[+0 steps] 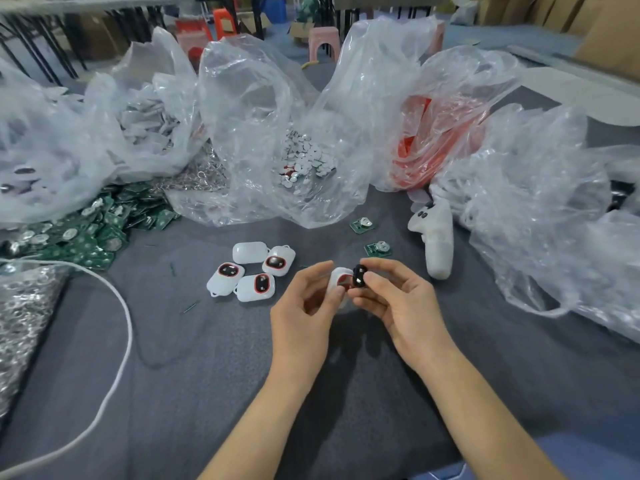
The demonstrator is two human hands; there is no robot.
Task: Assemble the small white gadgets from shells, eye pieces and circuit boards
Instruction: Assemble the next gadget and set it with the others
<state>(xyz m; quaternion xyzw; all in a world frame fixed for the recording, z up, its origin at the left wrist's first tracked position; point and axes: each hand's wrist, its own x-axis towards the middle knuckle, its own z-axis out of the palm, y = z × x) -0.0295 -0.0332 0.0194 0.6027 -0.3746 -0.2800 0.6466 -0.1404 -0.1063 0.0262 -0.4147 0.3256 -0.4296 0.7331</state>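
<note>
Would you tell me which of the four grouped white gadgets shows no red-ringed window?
The rear-left gadget: it shows only plain white, while the other three each show a dark red-ringed window.

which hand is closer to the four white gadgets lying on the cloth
Left. The left hand sits just right of the four white gadgets; the right hand is farther right, beyond it.

a grey cloth-covered table (207, 375) carries four white gadgets (251, 271) in a tight cluster. right of the cluster lie two loose circuit boards (378, 249), and past those a white controller (438, 237). left of the cluster sits a heap of green boards (86, 233). behind it slump clear plastic bags (263, 133). a white cord (126, 323) curves left of it.
</note>
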